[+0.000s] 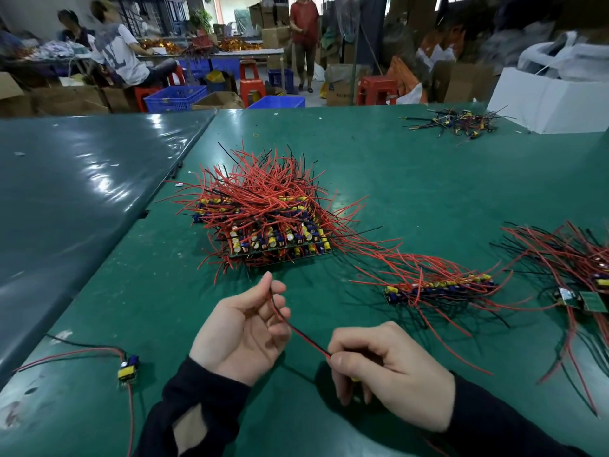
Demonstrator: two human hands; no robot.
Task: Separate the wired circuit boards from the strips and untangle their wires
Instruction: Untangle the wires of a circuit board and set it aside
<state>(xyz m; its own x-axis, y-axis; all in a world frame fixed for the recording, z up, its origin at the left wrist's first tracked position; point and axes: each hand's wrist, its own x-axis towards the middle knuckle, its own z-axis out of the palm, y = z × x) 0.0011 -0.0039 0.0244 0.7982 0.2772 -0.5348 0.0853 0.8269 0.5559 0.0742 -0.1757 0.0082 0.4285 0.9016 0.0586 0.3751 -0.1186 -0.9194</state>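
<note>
My right hand (389, 371) grips a small circuit board, mostly hidden in the fist, with a bit of yellow showing under the fingers. Its red and black wire pair (296, 329) runs taut up to my left hand (247, 328), which holds the wires between curled fingers, palm up. A stack of board strips (280, 242) under a mass of red wires sits ahead on the green table (412, 179). A single strip (438, 288) lies to the right. One separated board (128, 369) with wires lies at the left.
Another tangle of wired boards (580, 258) lies at the right edge, with loose boards (586, 300) beside it. A small wire pile (458, 122) and a white box (547, 100) stand at the far right. People, red stools and blue crates fill the background.
</note>
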